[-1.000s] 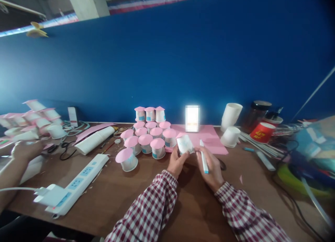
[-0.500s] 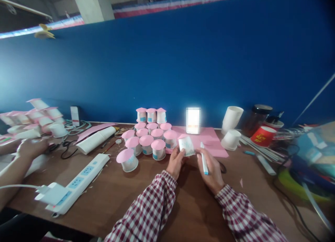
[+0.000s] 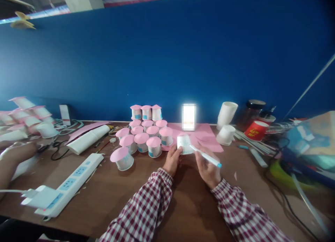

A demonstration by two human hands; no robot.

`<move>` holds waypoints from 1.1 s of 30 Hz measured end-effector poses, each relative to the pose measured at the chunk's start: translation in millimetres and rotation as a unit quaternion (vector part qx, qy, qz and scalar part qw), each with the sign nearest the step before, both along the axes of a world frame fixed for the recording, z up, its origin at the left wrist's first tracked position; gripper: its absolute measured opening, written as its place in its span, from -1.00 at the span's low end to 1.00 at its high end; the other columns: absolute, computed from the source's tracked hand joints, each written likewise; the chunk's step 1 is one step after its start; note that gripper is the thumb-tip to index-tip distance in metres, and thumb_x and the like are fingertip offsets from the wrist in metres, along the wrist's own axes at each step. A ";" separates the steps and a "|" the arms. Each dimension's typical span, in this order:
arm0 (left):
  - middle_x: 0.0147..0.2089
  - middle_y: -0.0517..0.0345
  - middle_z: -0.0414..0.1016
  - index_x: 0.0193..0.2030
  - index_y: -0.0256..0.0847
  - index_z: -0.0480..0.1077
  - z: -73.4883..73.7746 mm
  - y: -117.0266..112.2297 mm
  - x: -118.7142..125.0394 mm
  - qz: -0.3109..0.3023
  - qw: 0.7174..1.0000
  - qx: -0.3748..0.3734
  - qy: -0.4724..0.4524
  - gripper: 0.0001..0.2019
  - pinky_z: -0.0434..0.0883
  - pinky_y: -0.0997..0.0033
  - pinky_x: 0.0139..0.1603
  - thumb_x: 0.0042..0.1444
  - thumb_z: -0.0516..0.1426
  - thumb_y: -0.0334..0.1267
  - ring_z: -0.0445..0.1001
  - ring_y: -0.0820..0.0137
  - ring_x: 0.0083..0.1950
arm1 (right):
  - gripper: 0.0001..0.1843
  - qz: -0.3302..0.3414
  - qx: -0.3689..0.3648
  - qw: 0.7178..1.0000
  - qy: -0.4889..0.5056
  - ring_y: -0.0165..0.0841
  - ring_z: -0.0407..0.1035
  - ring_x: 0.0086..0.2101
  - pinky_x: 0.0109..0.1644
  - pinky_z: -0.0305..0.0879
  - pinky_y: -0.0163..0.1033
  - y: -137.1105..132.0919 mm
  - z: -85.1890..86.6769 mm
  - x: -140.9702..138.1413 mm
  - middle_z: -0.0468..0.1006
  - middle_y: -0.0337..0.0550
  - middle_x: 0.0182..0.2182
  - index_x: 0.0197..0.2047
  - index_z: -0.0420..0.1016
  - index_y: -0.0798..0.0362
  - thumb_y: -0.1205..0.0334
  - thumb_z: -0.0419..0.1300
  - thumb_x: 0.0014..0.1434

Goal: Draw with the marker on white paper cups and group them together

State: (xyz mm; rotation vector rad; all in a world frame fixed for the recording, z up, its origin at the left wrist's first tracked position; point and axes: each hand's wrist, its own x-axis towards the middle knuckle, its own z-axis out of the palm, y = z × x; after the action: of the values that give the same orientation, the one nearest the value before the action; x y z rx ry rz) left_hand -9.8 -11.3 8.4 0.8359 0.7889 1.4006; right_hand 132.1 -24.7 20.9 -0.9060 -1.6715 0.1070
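My left hand (image 3: pixel 172 161) is closed on a small white paper cup (image 3: pixel 184 144) with faint blue marks on its side. Between the fingers of my right hand (image 3: pixel 206 167) is a white marker (image 3: pixel 208 156) with a blue end, its tip at the cup's right side. Whether the tip touches the cup I cannot tell. Left of my hands stand several upturned cups with pink paper tops, the nearest being a pink-topped cup (image 3: pixel 124 161). A pink paper sheet (image 3: pixel 213 140) lies behind the held cup.
A white power strip (image 3: pixel 72 186) with a plugged-in charger lies left. Another person's hand (image 3: pixel 18 153) is at the far left. A bright blurred screen (image 3: pixel 188 117) stands at the back. White cups (image 3: pixel 226 134), a red cup (image 3: pixel 256 130) and a dark jar (image 3: pixel 252 112) are on the right.
My right hand has turned the marker from steep to slanting, its tip now at the cup. The cup sits more upright in my left hand. The whole view has shifted slightly.
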 end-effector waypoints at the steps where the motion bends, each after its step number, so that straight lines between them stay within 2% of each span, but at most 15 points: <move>1: -0.09 -0.03 0.50 -0.09 -0.28 0.41 -1.0 0.2 0.0 -0.003 1.000 0.006 0.008 -0.63 0.39 0.27 -0.06 0.01 0.19 -0.09 0.46 0.23 -0.07 | -0.83 -0.005 -0.007 1.000 0.008 -0.30 0.45 -0.22 -0.10 0.41 -0.19 0.4 0.0 -0.6 0.54 -0.07 -0.28 -0.15 0.45 0.07 0.30 0.08 0.21; 5: -0.09 0.00 0.50 -0.09 -0.28 0.42 -8.4 2.6 -1.2 0.011 0.998 0.031 0.048 -0.66 0.34 0.27 0.02 0.06 0.15 -0.10 0.44 0.25 -0.05 | -0.86 -0.022 -0.044 0.998 0.037 -0.36 0.44 -0.34 -0.23 0.42 -0.26 2.3 -2.4 -2.3 0.52 -0.11 -0.34 -0.19 0.40 0.08 0.24 0.10 0.19; 10: -0.07 0.00 0.50 -0.06 -0.27 0.41 -15.3 4.9 -2.5 0.012 0.996 0.045 0.077 -0.65 0.31 0.26 0.06 0.09 0.13 -0.10 0.41 0.23 0.00 | -0.87 -0.028 -0.056 0.997 0.033 -0.36 0.44 -0.37 -0.25 0.42 -0.28 3.7 -4.0 -0.8 0.52 -0.13 -0.36 -0.20 0.38 0.07 0.22 0.09 0.20; 18: -0.07 -0.01 0.48 -0.06 -0.29 0.40 -14.0 4.2 -1.4 0.007 0.996 0.038 0.077 -0.65 0.34 0.26 0.01 0.10 0.12 -0.10 0.42 0.24 -0.03 | -0.86 -0.033 -0.041 0.999 0.005 -0.37 0.43 -0.38 -0.25 0.40 -0.29 2.0 -1.5 -0.4 0.51 -0.14 -0.36 -0.22 0.39 0.06 0.20 0.08 0.21; 33: -0.06 -0.02 0.48 -0.06 -0.27 0.40 -14.0 3.1 -1.8 0.003 0.996 0.046 0.077 -0.66 0.33 0.26 0.04 0.11 0.11 -0.10 0.41 0.25 -0.02 | -0.87 -0.048 -0.027 0.998 -0.003 -0.36 0.43 -0.33 -0.22 0.40 -0.28 1.9 0.4 -0.8 0.52 -0.12 -0.33 -0.21 0.38 0.06 0.22 0.08 0.21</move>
State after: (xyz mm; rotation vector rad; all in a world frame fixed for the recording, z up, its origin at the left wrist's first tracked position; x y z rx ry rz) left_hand -11.5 -8.2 -5.6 1.0224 0.8500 1.3983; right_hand 131.2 -22.8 21.4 -1.0270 -1.6342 0.0844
